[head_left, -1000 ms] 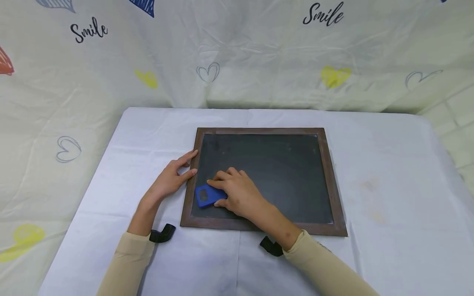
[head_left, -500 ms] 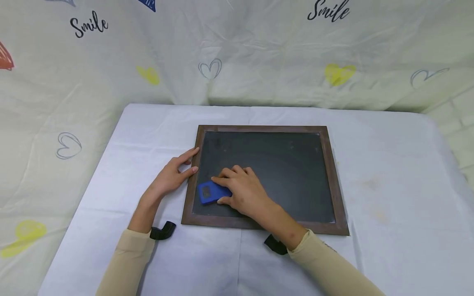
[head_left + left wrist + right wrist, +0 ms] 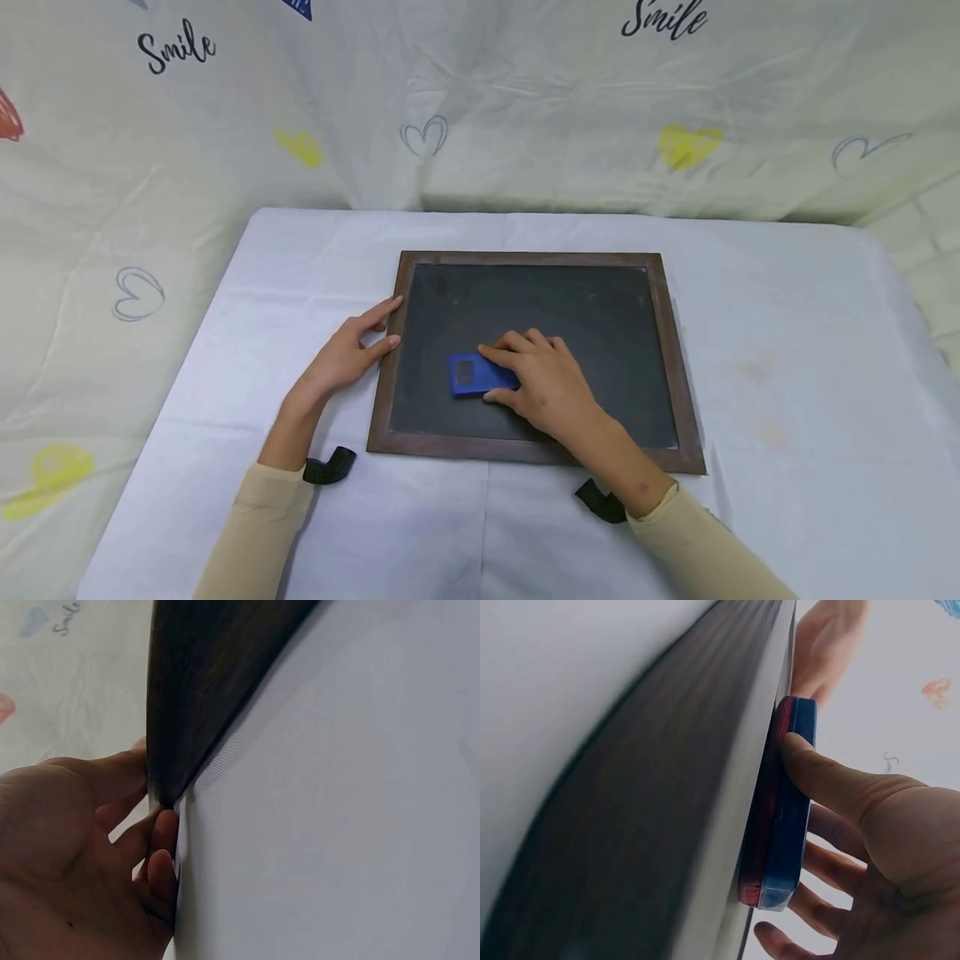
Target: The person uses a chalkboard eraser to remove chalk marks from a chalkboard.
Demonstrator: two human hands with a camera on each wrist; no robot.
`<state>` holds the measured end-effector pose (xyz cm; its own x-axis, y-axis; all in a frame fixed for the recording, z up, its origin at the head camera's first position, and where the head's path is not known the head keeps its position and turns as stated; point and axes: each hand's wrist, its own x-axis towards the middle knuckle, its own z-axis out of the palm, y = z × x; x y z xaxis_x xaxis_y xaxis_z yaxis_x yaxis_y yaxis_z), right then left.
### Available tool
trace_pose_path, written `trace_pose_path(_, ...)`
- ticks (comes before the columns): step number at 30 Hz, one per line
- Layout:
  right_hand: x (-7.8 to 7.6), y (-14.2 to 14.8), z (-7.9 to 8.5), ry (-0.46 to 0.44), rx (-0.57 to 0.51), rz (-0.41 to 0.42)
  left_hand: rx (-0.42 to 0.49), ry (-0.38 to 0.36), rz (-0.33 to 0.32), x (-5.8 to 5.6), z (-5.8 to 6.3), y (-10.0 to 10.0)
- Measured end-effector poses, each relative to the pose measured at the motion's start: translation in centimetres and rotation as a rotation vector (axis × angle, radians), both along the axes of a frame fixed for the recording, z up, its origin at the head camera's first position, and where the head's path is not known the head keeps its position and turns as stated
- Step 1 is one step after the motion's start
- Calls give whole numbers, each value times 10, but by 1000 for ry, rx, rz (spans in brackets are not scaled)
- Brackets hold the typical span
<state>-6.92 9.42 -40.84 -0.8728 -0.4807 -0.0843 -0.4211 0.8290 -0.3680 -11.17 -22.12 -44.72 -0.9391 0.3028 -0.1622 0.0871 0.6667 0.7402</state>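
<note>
A small blackboard [image 3: 592, 308] with a brown wooden frame lies on the white-covered table. My right hand [image 3: 551, 387] grips a blue blackboard eraser [image 3: 467, 375] by its sides, thumb on the near side and fingers on the far side. In the right wrist view the eraser [image 3: 789, 825] shows a red felt layer against the board. The left hand [image 3: 347, 357] rests at the frame's left edge, thumb and forefinger touching the wood. From the left wrist, that hand [image 3: 82, 832] shows its fingertips at the frame's side; some fingers are partly hidden.
The white cloth [image 3: 810, 400] covers the table around the board. A patterned curtain [image 3: 525, 100] hangs behind it. Black curved pieces sit at both wrists, one by the left sleeve [image 3: 330, 467] and one by the right sleeve [image 3: 600, 502].
My right hand has slid the eraser to the right and slightly away across the board, from the lower left corner towards the middle. The left hand stays at the frame.
</note>
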Motion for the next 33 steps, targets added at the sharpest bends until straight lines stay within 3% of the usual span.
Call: trace_pose_path(33, 7, 91, -4, 62, -50, -193, 10, -15, 1, -1, -2, -3)
